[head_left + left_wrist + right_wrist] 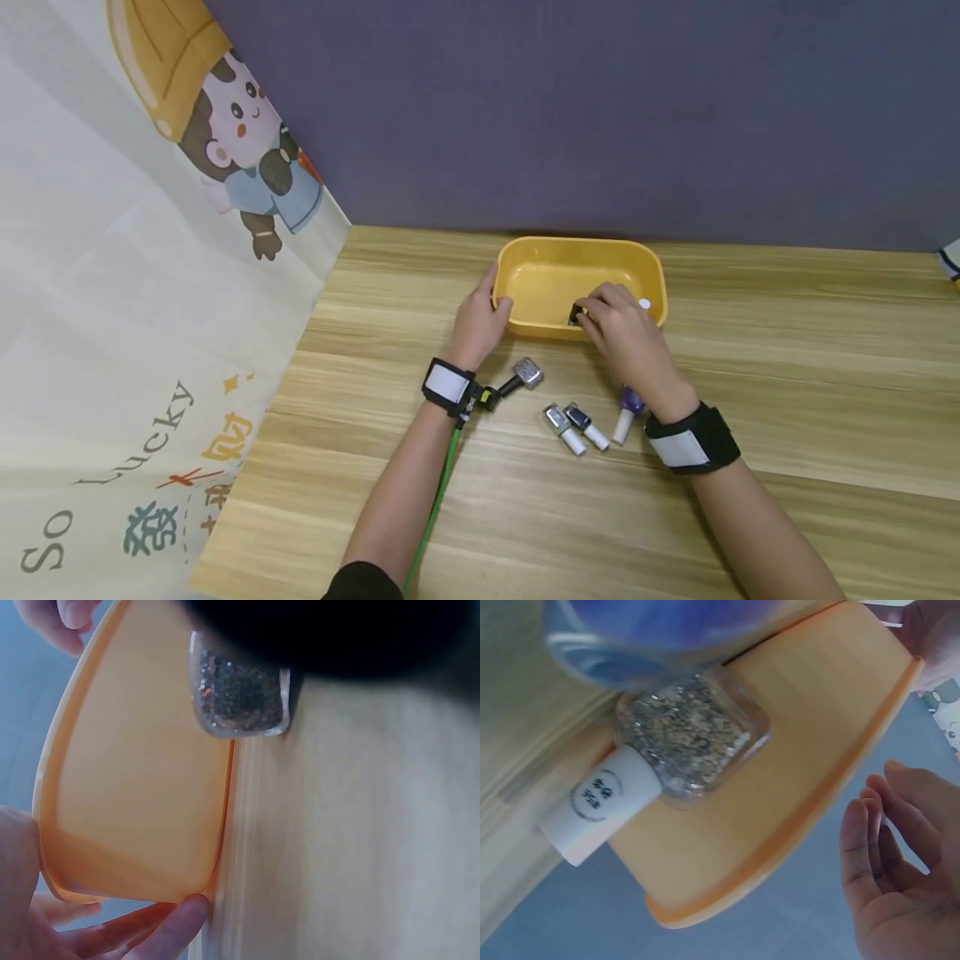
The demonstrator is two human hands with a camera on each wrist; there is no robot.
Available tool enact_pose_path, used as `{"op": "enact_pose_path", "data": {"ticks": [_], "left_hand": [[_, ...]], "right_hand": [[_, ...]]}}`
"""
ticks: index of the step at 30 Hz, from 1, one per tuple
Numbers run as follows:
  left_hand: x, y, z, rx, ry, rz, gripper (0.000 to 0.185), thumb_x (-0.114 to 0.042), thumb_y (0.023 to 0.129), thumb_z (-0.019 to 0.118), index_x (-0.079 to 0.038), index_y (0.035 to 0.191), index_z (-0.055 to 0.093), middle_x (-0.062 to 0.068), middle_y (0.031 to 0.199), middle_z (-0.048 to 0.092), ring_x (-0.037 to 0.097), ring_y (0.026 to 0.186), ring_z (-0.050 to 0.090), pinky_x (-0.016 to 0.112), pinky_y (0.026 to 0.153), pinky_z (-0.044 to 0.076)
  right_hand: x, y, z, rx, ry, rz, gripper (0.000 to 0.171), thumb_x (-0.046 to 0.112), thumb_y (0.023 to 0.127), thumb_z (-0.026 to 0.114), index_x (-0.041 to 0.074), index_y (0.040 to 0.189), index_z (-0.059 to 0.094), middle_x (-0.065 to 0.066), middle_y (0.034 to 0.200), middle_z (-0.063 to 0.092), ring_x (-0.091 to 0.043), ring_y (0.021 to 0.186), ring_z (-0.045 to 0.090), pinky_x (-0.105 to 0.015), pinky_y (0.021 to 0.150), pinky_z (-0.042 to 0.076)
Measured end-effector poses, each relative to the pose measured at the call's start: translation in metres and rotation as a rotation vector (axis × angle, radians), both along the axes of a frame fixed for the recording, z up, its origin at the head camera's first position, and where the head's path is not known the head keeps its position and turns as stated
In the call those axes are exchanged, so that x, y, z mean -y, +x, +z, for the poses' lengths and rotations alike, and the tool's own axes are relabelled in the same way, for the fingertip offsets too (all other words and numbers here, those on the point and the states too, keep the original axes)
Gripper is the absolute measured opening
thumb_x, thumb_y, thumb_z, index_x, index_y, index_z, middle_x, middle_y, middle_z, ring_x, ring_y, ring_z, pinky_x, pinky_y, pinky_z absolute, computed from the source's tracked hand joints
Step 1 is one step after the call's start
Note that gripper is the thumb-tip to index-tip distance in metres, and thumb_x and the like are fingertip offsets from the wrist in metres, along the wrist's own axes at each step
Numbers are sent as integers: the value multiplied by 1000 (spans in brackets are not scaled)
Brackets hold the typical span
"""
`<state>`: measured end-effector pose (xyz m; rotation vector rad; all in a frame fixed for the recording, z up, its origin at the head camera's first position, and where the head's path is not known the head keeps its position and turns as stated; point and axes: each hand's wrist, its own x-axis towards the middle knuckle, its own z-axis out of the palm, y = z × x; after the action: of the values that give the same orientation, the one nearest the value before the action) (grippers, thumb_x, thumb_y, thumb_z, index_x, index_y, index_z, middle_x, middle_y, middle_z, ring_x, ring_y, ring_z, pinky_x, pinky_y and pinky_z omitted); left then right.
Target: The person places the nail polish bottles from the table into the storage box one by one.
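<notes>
My left hand [480, 323] grips the left end of a yellow plastic basin [581, 242], thumb over the rim and fingers against the outside. Over the basin's near wall is my right hand [626, 329], its fingers loosely bent. The right wrist view shows nothing between those fingers [855, 832]. Beside the fingertips, inside the basin, is a small black item [576, 314], partly hidden. Farther right in the basin a white cap [645, 304] shows. A purple nail polish bottle [632, 400] lies on the table near my right wrist.
Before the basin lie a glitter nail polish with a black cap [528, 372], a silver one with a white cap [556, 418] and a dark one with a white cap [577, 415]. A dark blue panel [600, 117] stands behind the wooden table; a printed curtain [150, 292] hangs left.
</notes>
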<state>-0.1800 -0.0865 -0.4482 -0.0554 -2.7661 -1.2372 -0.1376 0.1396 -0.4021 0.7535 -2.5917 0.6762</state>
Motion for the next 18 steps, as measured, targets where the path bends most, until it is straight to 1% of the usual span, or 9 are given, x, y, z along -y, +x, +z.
{"op": "enact_pose_path", "data": {"ticks": [5,10,14,18], "left_hand": [[2,2,0,0,-1,-4,64,-21,96,51,-14,157,31,3,62,45,13,45,40,28,42,38],[4,3,2,-14,-1,-6,64,-21,95,51,-13,156,33,6,70,52,13,47,42,28,44,39],[4,4,3,-25,1,-20,63,-21,96,51,-12,156,33,8,72,54,13,47,42,28,45,40],[4,4,3,-18,-1,-31,63,-22,97,50,-12,156,32,7,73,56,12,48,45,27,46,41]], "right_hand": [[6,7,8,-45,-10,28,16,6,91,69,-5,103,73,-13,98,64,-28,90,58,-41,74,53],[16,15,16,-98,-20,53,16,8,92,68,-3,102,73,-11,98,65,-27,91,59,-40,76,53],[23,19,19,-110,-12,67,16,9,92,69,-3,102,74,-11,97,64,-27,91,58,-39,77,53],[28,21,20,-124,-5,88,16,8,90,71,-3,102,74,-10,95,64,-26,89,58,-38,75,53]]}}
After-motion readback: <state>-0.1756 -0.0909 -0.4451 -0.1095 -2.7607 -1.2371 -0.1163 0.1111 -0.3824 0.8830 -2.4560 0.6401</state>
